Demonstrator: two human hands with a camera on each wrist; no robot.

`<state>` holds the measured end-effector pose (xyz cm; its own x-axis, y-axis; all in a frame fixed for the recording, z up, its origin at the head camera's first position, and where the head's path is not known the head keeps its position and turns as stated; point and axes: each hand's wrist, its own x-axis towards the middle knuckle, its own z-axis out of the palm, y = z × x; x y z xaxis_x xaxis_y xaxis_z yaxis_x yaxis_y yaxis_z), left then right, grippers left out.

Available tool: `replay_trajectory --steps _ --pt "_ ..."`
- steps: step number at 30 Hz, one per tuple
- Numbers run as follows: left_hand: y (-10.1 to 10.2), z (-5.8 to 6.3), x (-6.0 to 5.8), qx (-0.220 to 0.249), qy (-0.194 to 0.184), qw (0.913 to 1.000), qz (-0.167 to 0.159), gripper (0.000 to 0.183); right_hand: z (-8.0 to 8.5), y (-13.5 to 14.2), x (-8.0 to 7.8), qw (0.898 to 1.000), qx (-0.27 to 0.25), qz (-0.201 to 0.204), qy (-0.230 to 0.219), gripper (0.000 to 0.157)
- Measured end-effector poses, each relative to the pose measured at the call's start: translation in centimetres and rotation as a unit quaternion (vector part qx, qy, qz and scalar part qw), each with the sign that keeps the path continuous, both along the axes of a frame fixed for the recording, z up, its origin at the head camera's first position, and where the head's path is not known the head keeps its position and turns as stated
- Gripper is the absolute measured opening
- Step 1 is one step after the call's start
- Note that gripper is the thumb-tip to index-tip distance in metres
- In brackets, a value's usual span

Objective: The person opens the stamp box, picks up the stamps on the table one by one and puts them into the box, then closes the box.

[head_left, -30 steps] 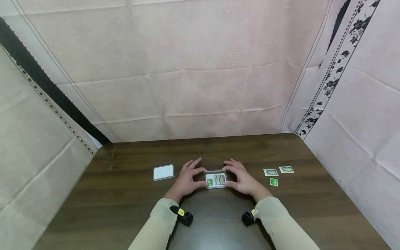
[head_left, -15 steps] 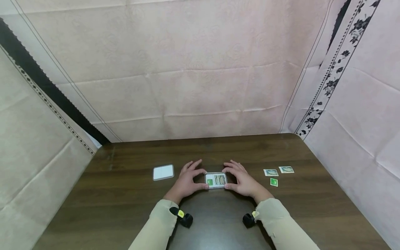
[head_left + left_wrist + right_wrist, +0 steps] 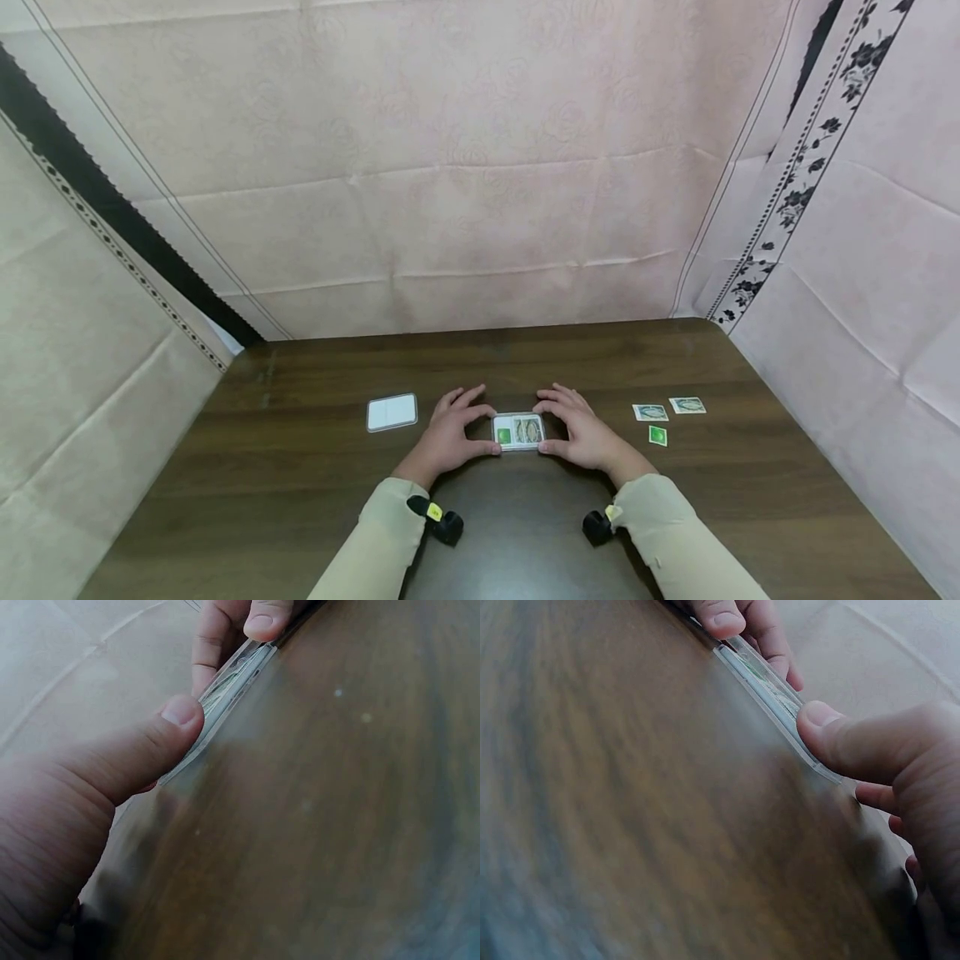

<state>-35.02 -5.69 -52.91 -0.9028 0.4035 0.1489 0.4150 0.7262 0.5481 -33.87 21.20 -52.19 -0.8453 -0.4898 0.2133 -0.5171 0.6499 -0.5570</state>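
A small clear plastic case [image 3: 517,421] lies on the table in the middle of the head view. Inside show a green stamp [image 3: 504,436] and greyish patterned stamps [image 3: 528,430] on white. My left hand [image 3: 448,432] pinches its left end, thumb at the near corner and forefinger at the far one. Mirroring that, my right hand [image 3: 581,432] holds the right end. Both wrist views show the near edge up close, with the left thumb [image 3: 161,739] and right thumb [image 3: 847,739] pressed on its rim. The remaining fingers stretch out behind the case.
Left of the hands lies a flat dark-rimmed case with a white face [image 3: 392,412]. Two patterned stamps [image 3: 649,413] and a small green stamp [image 3: 657,436] lie loose on the right. The brown wooden table [image 3: 315,517] ends at a hanging pale cloth [image 3: 480,208].
The case's far edge has come slightly lower and nearer in the head view, and the fingertips have settled with it. Its outline looks flatter. The loose stamps have not moved.
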Motion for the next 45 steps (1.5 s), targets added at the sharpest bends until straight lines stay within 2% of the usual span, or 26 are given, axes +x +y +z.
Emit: replay_trajectory --steps 16,29,35,40,45 --pt "0.3 0.3 0.1 -0.029 0.007 0.9996 -0.003 0.054 0.2 0.2 0.0 1.0 0.016 -0.011 -0.003 0.048" --pt "0.8 0.7 0.5 -0.052 -0.019 0.9984 -0.009 0.046 0.6 0.1 0.1 0.999 0.022 -0.037 -0.029 0.047" --pt "0.9 1.0 0.6 -0.069 -0.026 0.9973 -0.006 0.042 0.9 -0.1 0.0 0.999 0.022 -0.031 -0.017 0.047" --pt "1.0 1.1 0.7 -0.074 -0.027 0.9969 -0.003 0.043 0.6 0.0 -0.2 0.999 0.025 -0.023 -0.011 0.047" --pt "0.9 1.1 0.8 -0.072 -0.015 0.9973 -0.002 0.047 0.2 -0.1 -0.3 0.999 0.049 -0.01 0.011 0.056"
